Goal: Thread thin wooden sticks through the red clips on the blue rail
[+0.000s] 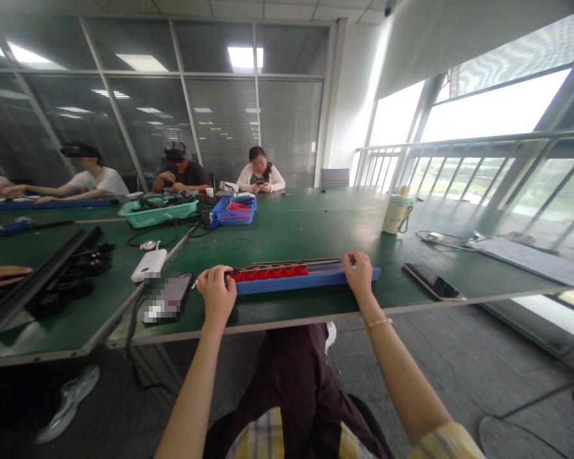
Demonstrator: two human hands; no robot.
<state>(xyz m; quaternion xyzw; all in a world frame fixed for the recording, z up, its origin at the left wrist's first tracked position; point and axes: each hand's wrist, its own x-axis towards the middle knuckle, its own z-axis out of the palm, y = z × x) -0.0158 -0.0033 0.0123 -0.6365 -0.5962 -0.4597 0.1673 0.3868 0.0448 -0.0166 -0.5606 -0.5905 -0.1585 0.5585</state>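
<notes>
A long, narrow blue tray (296, 283) lies on the green table in front of me, close to its front edge. A row of several red blocks (270, 272) with dark tops sits along its left and middle part. A thin yellowish strip (296, 261) runs along the far side. My left hand (217, 290) is closed around the tray's left end, fingers bent over the top. Near the right end, my right hand (358, 271) is closed over the tray, with curled fingers hiding what lies under them. A short stretch of blue shows beyond it.
Phones lie on both sides, one at the right (433, 280) and one at the left (169, 298) by a white power bank (149, 264). A bottle (397, 213), a green basket (160, 215) and a blue basket (234, 213) stand farther back. Other people sit around; a co-worker's hand (4, 276) is at left.
</notes>
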